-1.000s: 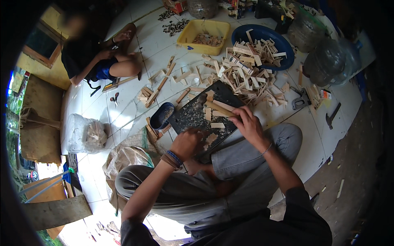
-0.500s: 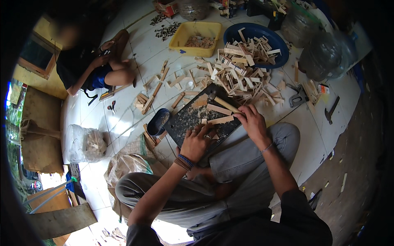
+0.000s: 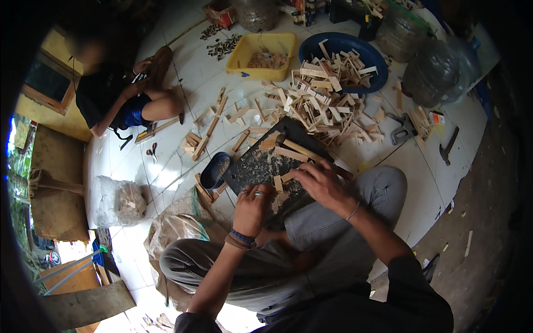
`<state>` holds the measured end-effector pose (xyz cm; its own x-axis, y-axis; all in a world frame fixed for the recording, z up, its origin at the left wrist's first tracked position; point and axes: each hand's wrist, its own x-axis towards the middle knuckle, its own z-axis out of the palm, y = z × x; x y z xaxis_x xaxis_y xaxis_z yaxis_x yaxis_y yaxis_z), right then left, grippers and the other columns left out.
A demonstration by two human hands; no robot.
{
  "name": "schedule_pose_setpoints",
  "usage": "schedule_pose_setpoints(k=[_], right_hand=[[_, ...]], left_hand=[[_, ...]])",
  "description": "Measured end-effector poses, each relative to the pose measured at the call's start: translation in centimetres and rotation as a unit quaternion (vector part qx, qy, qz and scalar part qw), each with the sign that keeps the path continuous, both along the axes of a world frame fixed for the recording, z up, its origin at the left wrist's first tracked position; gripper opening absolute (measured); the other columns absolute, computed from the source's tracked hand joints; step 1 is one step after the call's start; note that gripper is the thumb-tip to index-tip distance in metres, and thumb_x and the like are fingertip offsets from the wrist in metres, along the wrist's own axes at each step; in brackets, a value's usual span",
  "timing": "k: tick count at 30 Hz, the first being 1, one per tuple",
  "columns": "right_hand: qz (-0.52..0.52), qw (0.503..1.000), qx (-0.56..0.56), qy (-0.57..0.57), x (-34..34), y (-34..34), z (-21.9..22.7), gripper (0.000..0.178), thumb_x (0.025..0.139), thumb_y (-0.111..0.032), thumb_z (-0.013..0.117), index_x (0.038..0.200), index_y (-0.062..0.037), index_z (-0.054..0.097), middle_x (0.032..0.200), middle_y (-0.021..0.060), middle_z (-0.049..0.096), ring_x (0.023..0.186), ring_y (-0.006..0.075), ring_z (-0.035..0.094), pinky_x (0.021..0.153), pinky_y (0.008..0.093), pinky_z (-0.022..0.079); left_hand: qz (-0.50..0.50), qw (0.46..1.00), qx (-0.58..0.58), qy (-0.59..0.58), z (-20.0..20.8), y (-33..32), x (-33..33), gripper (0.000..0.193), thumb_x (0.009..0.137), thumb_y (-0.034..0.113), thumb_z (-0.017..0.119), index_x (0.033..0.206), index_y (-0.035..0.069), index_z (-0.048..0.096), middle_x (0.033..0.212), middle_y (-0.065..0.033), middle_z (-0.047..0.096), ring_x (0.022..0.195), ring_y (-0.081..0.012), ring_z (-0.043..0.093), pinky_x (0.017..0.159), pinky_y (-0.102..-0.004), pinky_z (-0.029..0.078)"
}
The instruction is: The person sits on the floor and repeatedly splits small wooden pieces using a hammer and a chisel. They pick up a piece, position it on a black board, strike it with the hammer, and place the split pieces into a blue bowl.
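A black board [image 3: 252, 166] lies in front of my crossed legs, strewn with wood shavings. On it rests a hammer [image 3: 302, 149], its handle running toward my right hand [image 3: 325, 186]. That hand is bent over the board's right side, its fingertips closed on the end of a short wooden piece [image 3: 287, 177]. Another small wooden block [image 3: 278, 183] stands beside it, and a longer wood strip [image 3: 291, 155] lies by the hammer. My left hand [image 3: 251, 208] is closed at the board's near edge; its curled fingertips are hidden, so what it holds cannot be made out.
Beyond the board is a heap of wooden pieces [image 3: 327, 111], spilling from a blue basin [image 3: 377, 53]. A yellow tub [image 3: 233, 58] and dark blue container [image 3: 215, 171] stand nearby. Scissors [image 3: 152, 151], a staple gun [image 3: 401, 130] and another hammer [image 3: 448, 147] lie around. A person [image 3: 125, 94] sits far left.
My right hand has let go of the hammer handle and come down to the wooden piece. My left hand has drawn back toward me, its spread fingers now curled.
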<state>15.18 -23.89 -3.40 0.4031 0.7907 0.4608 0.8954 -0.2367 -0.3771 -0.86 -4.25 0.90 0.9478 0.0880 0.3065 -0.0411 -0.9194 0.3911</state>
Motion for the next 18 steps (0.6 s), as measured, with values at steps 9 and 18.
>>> schedule_pose_setpoints(k=[9,18], right_hand=[[0.1,0.99,-0.101,0.027,1.1,4.5,0.2,0.03,0.091,-0.009,0.065,0.117,-0.0198,0.075,0.134,0.0123,0.059,0.114,0.0293,0.065,0.111,0.0472,0.042],[0.083,0.818,0.096,0.561,-1.7,5.7,1.5,0.024,0.095,-0.018,0.078,0.108,-0.0002,0.07,0.11,0.0051,0.069,0.098,0.0123,0.067,0.08,0.0283,0.055]], left_hand=[[0.17,0.762,-0.624,0.032,1.4,2.2,-1.9,0.035,0.108,0.013,0.059,0.141,0.003,0.053,0.123,-0.0107,0.071,0.106,-0.0254,0.074,0.086,-0.0334,0.062],[0.205,0.66,-0.722,0.024,-0.5,1.3,-1.3,0.037,0.106,0.01,0.06,0.141,0.001,0.053,0.119,-0.0091,0.071,0.109,-0.0189,0.07,0.094,-0.0383,0.062]])
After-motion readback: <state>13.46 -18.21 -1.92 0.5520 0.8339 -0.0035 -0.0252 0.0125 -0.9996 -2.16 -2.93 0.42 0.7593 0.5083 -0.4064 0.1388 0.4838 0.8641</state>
